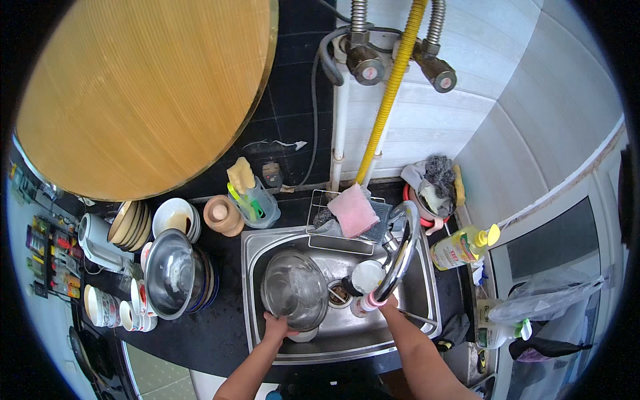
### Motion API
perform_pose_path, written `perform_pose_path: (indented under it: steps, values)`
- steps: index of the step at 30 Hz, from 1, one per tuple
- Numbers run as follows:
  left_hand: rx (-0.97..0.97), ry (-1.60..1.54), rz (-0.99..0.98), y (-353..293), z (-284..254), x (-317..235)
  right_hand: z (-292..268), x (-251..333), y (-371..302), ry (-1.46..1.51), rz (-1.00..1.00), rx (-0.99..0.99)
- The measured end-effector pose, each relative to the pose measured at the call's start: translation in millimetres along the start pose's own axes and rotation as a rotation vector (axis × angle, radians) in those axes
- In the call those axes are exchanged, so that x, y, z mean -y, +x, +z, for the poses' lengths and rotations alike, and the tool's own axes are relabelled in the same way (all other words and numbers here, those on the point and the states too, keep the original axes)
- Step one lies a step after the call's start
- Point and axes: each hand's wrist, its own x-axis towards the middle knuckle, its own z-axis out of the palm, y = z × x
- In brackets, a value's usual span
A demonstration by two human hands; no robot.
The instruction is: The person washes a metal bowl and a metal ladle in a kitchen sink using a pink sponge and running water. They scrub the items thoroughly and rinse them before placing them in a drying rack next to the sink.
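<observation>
A round, shiny grey bowl (293, 287) sits tilted in the left part of the steel sink (251, 267). My left hand (277, 328) grips its near rim, fingers bent over the edge. Under the bowl's near side, the edge of a pale dish (305, 335) shows. On the right, my right hand (391, 307) is closed at the end of the curved chrome faucet (408, 243), by its pink nozzle (362, 307); the faucet hides most of the fingers. A white cup-like piece with a dark part (368, 277) lies beside the drain (339, 293).
Behind the sink, a wire rack (340, 248) holds a pink sponge (355, 211) and grey cloths. Stacked bowls (175, 273) and cups crowd the left counter. A yellow-capped bottle (465, 247) stands right. A large round wooden board (147, 93) fills the upper left.
</observation>
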Motion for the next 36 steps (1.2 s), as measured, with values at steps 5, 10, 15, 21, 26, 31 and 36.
perform_pose_path:
  steps: [5,10,15,21,26,31,36]
  values:
    - [0.081,-0.026,-0.065,-7,-7,6,11,-7,14,-0.196,0.014,0.045]
    - [0.070,-0.015,-0.051,-38,-8,-7,-3,2,-11,-0.339,-0.142,0.155]
    - [0.109,0.014,-0.083,-65,-20,-32,-5,2,-17,-0.432,-0.153,0.253]
    - [0.152,-0.100,-0.051,-72,-46,-46,-21,10,-48,-0.414,-0.253,0.352]
    - [0.070,-0.101,0.008,-90,-56,-67,2,18,-80,-0.437,-0.523,0.125]
    - [0.107,-0.167,0.026,-94,-65,-71,80,14,-58,-0.194,-0.765,-0.162]
    - [0.160,-0.193,-0.010,-97,-66,-72,142,35,-33,-0.206,-0.545,0.042]
